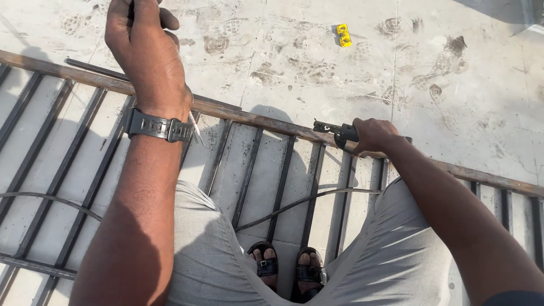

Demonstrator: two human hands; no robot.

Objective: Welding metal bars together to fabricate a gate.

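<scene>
Squatting over metal grille [170, 170] lying flat on concrete floor [453, 85]. Right hand [371, 136] at grille's top rail, fingers wrapped tight round black tool handle [340, 134], looks like welding holder, tip resting on rail. Left hand [141, 45] raised above rail, fist closed, thin rod [195, 129] pokes out near wristwatch [158, 126], can't tell exactly how it's held. Cable [294, 205] trails across bars. Yellow thing [343, 35] on floor well beyond rail. No spark showing; bars all in place, joints too small to judge.

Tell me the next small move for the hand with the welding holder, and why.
Probably bring the right hand and its electrode holder down to the joint where a bar meets the rusty top rail. The holder rests on that rail, and the left hand is raised clear of the metal grille.
</scene>
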